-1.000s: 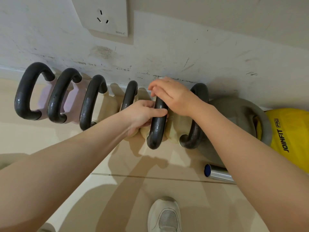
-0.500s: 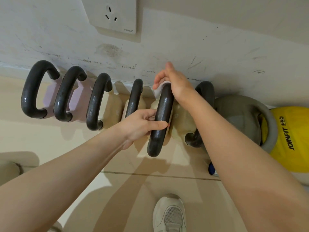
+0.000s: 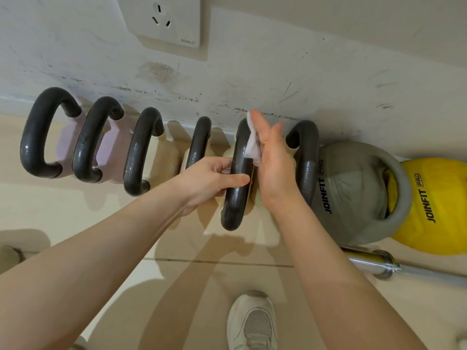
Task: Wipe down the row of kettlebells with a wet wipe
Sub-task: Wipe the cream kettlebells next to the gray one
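Head view: left hand (image 3: pixel 213 178) grips the fifth kettlebell handle (image 3: pixel 237 173), mid-row along the wall base. Right hand (image 3: pixel 271 162), fingers flat and extended, presses the wet wipe (image 3: pixel 252 145) against that handle's side. Best: hold steady, wrap wipe, cover underside.
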Action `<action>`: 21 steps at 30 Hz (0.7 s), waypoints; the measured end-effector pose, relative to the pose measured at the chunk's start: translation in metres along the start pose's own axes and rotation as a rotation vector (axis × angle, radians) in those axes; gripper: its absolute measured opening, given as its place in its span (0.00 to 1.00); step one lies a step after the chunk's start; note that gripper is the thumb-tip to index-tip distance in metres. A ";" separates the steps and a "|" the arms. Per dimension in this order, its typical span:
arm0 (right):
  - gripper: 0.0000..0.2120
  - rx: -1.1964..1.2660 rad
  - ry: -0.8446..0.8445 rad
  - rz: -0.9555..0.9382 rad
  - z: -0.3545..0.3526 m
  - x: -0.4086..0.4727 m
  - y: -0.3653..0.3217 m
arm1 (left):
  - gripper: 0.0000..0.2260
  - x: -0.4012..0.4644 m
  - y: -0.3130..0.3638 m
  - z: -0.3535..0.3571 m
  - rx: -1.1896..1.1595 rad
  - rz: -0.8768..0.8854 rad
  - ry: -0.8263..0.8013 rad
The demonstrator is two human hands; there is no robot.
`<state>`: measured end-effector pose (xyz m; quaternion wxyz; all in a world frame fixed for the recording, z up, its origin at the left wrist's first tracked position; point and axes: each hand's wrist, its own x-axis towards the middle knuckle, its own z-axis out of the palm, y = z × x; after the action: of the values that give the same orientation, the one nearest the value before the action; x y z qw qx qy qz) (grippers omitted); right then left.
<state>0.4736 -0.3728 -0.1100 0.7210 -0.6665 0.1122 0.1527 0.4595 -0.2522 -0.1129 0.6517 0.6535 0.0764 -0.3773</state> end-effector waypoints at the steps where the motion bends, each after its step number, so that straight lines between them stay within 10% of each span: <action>1: 0.24 -0.055 0.003 -0.021 0.000 -0.001 0.000 | 0.08 0.002 0.001 0.000 -0.002 0.001 0.011; 10: 0.26 -0.655 -0.124 -0.357 -0.018 -0.007 0.022 | 0.12 0.017 0.010 0.008 -0.013 0.013 0.062; 17: 0.25 -0.613 -0.053 -0.401 -0.019 -0.001 0.029 | 0.12 0.019 0.016 0.013 -0.042 0.004 0.071; 21: 0.25 -1.207 -0.107 -0.684 -0.030 -0.029 0.048 | 0.24 0.010 0.003 0.005 -0.235 -0.030 0.041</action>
<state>0.4303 -0.4013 -0.1466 0.2367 -0.9402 -0.2443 -0.0145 0.4664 -0.2611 -0.1164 0.7165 0.5789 0.1433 -0.3618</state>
